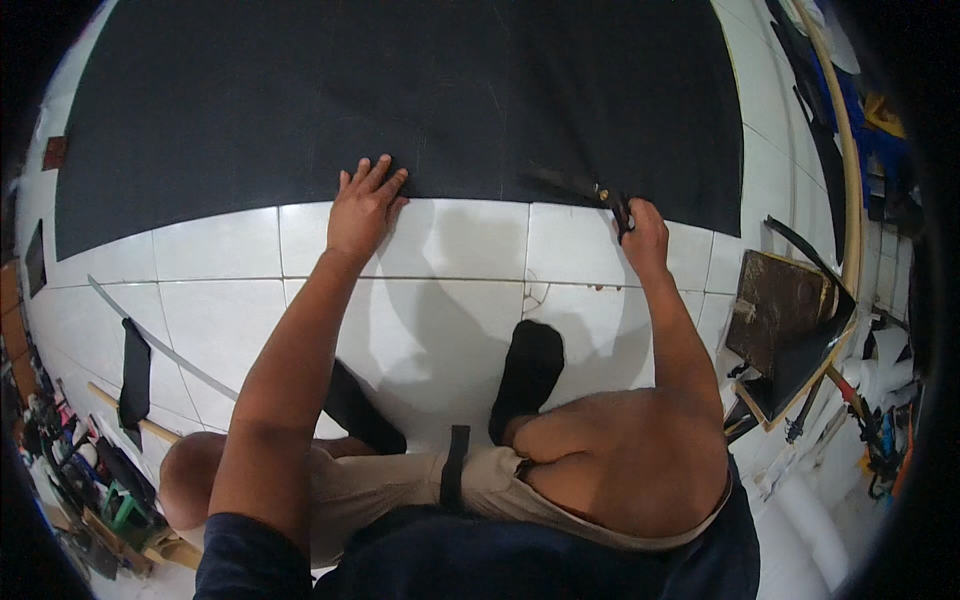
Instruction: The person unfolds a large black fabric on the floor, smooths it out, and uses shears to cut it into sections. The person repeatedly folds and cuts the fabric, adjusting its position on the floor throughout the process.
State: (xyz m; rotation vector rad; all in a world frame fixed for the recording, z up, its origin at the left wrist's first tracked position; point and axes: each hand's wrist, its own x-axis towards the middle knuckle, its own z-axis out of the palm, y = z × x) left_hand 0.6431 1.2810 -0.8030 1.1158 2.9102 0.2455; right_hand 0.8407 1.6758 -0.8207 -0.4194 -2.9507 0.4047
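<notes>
A large sheet of black material (420, 90) lies flat across the white tiled floor, its near edge running in front of my feet. My left hand (365, 205) rests on that near edge, fingers spread over the sheet, with nothing in it. Farther right, my right hand (645, 235) is closed round the dark handles of a pair of scissors (602, 193). The scissors lie low over the sheet near its edge, pointing left; their dark blades hardly stand out against the black, so I cannot tell how far apart they are.
A long metal ruler (165, 340) lies on the tiles at left, beside a black strip (134, 372). At right are a worn brown board (775, 308), black scraps and a long wooden pole (848, 150). Clutter (85, 470) fills the lower left. My feet in black socks (528, 365) stand near the sheet.
</notes>
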